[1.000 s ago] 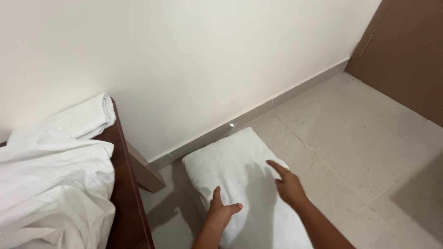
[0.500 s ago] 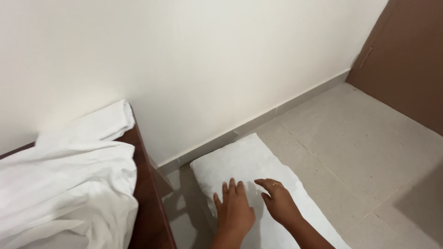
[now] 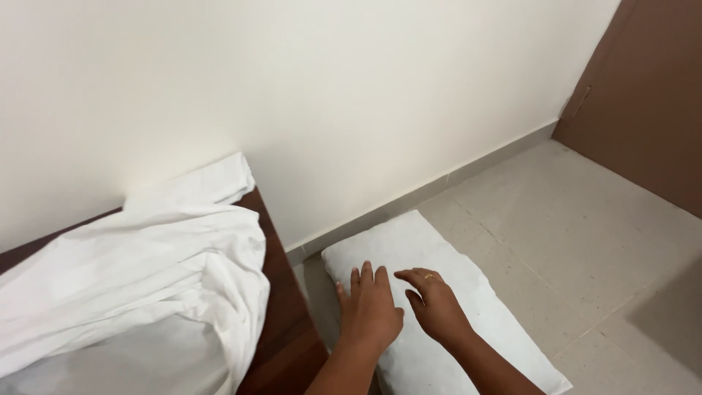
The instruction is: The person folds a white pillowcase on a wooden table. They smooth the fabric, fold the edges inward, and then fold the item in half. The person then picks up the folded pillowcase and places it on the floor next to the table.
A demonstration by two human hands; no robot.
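Both hands flat on white pillow (image 3: 431,292) lying on tiled floor (image 3: 585,234), right under the palms. L hand (image 3: 369,307) spread, palm down, fingers (image 3: 365,276) pointing fwd toward wall (image 3: 329,95), not gripping. R hand (image 3: 435,307) just beside it, touching pillow, fingers loosely curled, ring visible, nothing grasped. Pillow runs from near skirting ahead of hands back past R wrist to btm edge of frame.

Handling guess: soft, light, squashy, cover w/ some grip so prob no slip; will sag if lifted by one end. Best hold likely both long edges or 2 corners, pinch cover + filling.

Left of L hand: dark wood bed frame (image 3: 281,322), rumpled white sheet (image 3: 139,292) on top. Far right ahead of R hand: brown door (image 3: 643,95)
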